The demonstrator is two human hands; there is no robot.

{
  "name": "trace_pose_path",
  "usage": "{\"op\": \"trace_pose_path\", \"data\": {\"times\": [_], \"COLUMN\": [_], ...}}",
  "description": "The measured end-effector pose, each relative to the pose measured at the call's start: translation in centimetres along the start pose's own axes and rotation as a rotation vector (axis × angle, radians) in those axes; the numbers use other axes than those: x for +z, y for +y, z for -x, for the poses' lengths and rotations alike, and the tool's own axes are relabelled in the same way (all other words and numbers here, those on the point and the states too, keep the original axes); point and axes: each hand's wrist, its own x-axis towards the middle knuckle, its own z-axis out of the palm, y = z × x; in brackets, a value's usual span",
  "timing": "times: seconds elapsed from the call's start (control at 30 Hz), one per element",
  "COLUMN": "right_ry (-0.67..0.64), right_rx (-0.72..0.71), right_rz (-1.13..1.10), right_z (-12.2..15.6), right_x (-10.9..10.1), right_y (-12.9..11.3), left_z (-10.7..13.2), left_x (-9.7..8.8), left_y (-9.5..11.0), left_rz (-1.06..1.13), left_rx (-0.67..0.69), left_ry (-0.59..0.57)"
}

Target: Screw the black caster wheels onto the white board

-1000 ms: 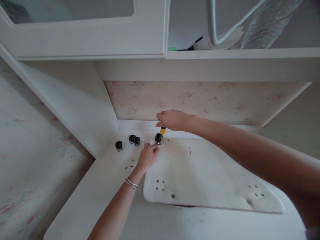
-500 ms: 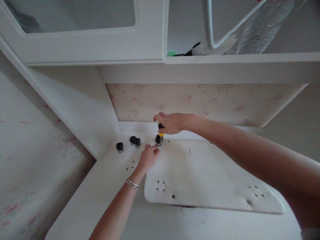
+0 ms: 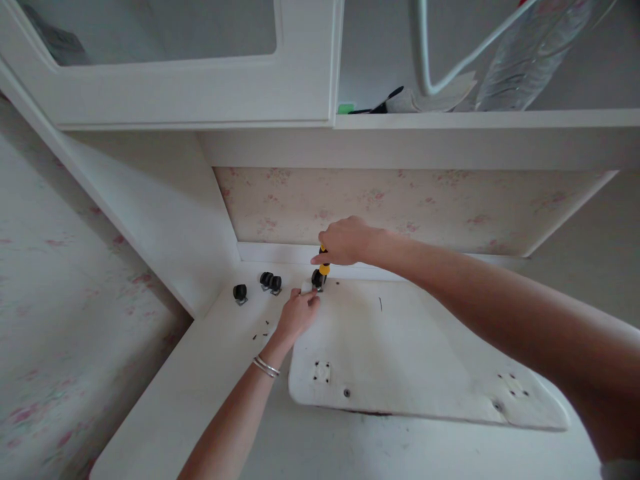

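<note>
A black caster sits at the far left corner of a white board, its dark wheel uppermost and a shiny metal plate beneath. A yellow-and-black screwdriver stands steeply just beside the wheel, shaft down toward the plate; whether its tip sits in a screw is too small to tell. The board lies flat, round-cornered and slightly grubby, with a cluster of dark holes at its near left corner and another near its right end.

The right hand is above the caster, its grip closed round the screwdriver's handle, the knuckles up and the forearm reaching in from the right across the board. The left hand comes up from below, forearm slanting rightward, silvery bangles at the wrist. Its fingertips are at the caster's base; I cannot tell whether that grip pinches the plate or merely presses it.

Left of the board, on the white worktop, lie a single caster, two more casters close together, and a few small dark screws.
</note>
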Motion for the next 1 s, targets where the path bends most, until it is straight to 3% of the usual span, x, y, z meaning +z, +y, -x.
{"op": "trace_pose_path", "data": {"times": [0.17, 0.33, 0.5, 0.77, 1.0], "right_ry": [-0.012, 0.004, -0.075, -0.042, -0.02], "right_rx": [-0.066, 0.003, -0.039, -0.01, 0.021], "right_rz": [-0.023, 0.03, -0.013, 0.0, 0.055], "right_z": [0.16, 0.51, 0.93, 0.46, 0.84], "right_x": [0.34, -0.03, -0.6, 0.26, -0.38], "right_y": [0.06, -0.2, -0.15, -0.08, -0.15], "left_z": [-0.02, -0.01, 0.02, 0.12, 0.25], "left_x": [0.08, 0.02, -0.06, -0.24, -0.38], "left_y": [0.05, 0.11, 0.09, 0.33, 0.52], "left_rz": [-0.01, -0.016, -0.016, -0.007, -0.011], "left_rx": [-0.004, 0.013, 0.006, 0.023, 0.003], "left_ry": [0.0, 0.004, 0.001, -0.006, -0.022]}}
